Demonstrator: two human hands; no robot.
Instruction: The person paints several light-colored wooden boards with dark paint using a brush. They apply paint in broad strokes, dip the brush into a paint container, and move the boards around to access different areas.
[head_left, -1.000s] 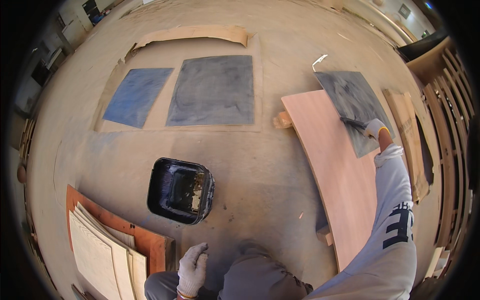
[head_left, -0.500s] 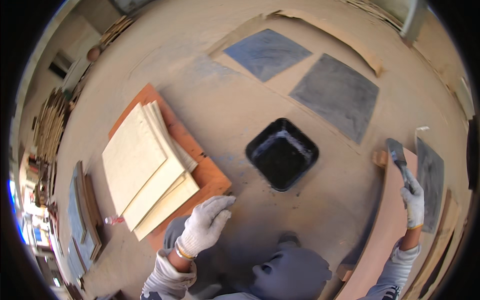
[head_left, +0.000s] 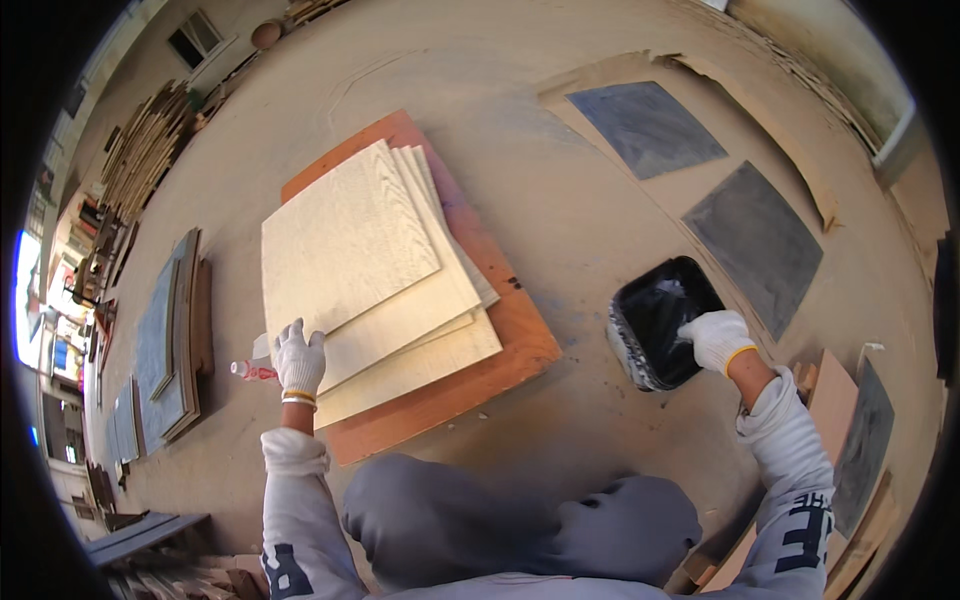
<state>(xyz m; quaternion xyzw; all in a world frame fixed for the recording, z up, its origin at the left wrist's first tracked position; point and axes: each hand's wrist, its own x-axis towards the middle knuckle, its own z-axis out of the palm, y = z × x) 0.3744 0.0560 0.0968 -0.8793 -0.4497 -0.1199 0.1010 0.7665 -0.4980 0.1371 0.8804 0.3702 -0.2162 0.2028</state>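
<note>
Blue-grey boards [head_left: 155, 340] lie stacked at the left, then a small bottle [head_left: 243, 370]. The gloved left hand [head_left: 299, 362], fingers spread, is at the left edge of the pale boards [head_left: 350, 240], which lie fanned on an orange board [head_left: 450, 402]. Right of these, a dark sheet [head_left: 648, 125] lies far off, a black bucket [head_left: 625, 345] nearer. The gloved right hand [head_left: 718, 342] reaches over the bucket's right rim; I cannot tell whether it pinches anything. A second dark sheet [head_left: 755, 245] lies beyond

top sheet [head_left: 350, 235]: cream, grained; board [head_left: 525, 340]: orange-brown; tub [head_left: 630, 345]: black, whitish smears; far panel [head_left: 648, 130]: bluish grey, perhaps streaked
</note>
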